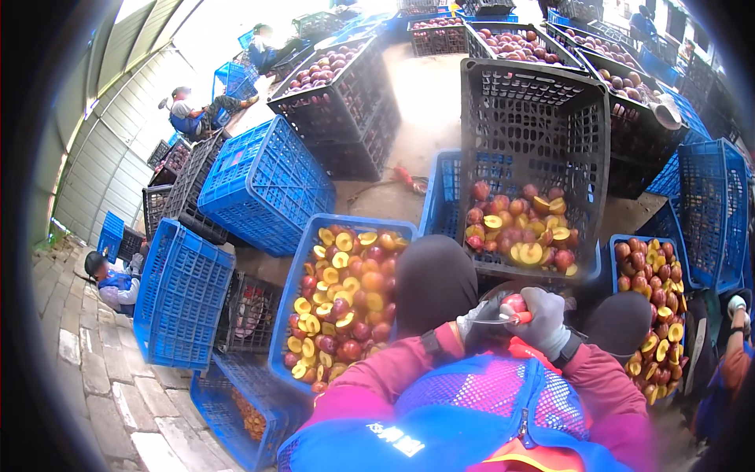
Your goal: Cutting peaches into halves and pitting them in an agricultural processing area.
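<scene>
Nearest my lens sits a blue mesh vest over red sleeves, and just past it both gloved hands meet. From my remote seat I count two hands of the wearer: the right hand is closed round a red-handled knife, and the left hand is curled up against a red plum — whether those fingers actually clamp it I cannot tell. The plum rests between the two hands, above the knees, touching the right glove. The knife's long axis runs roughly level across the view, its blade pointing toward the wearer's left, its handle in the right fist.

Two dark knees frame the hands. Ahead I count three crates holding halved and whole plums: a blue crate at left, a black crate tipped on its side at centre with its opening toward me, and a smaller blue crate at right. Further back stand at least four black crates of whole plums. Empty blue crates lean at left — I make out about four.

Three other people sit at left, and a fourth person's gloved hand shows at the right rim.
</scene>
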Motion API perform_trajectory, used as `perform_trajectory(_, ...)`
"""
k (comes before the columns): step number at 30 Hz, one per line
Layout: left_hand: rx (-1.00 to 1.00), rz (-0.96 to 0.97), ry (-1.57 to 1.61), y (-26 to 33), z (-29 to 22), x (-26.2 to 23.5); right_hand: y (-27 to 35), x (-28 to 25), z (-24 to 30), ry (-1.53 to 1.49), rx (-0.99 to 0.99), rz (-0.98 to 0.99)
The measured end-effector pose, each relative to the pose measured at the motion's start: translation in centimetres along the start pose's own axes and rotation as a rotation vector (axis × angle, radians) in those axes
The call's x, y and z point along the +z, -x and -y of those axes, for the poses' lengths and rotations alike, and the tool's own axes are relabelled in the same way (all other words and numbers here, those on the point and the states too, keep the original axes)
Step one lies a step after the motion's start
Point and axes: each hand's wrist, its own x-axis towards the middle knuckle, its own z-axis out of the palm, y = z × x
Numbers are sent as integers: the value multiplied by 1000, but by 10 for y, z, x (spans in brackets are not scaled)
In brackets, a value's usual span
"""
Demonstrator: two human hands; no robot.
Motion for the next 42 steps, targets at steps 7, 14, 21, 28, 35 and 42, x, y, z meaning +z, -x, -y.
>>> perform_trajectory(7, -151, -211, 30, -13, -19, 18, 7, -21, -5, -154, 227, 163)
perform_trajectory(14, -273, -427, 139, -27, -6, 16, -1, -18, 7, -227, 450, 119)
perform_trajectory(21, -380, -414, 595, -15, 17, 1, 13, 11, 13, 22, 159, -83)
perform_trajectory(28, -38, -117, -177, 25, -4, -8, 4, 11, 31, 44, 7, -70)
perform_trajectory(35, 266, -1, -504, 29, -75, 31, -1, -17, 38, 46, -153, 22)
perform_trajectory(42, -368, -196, 406, 15, -40, 39, 3, -28, 8, -275, -107, 76)
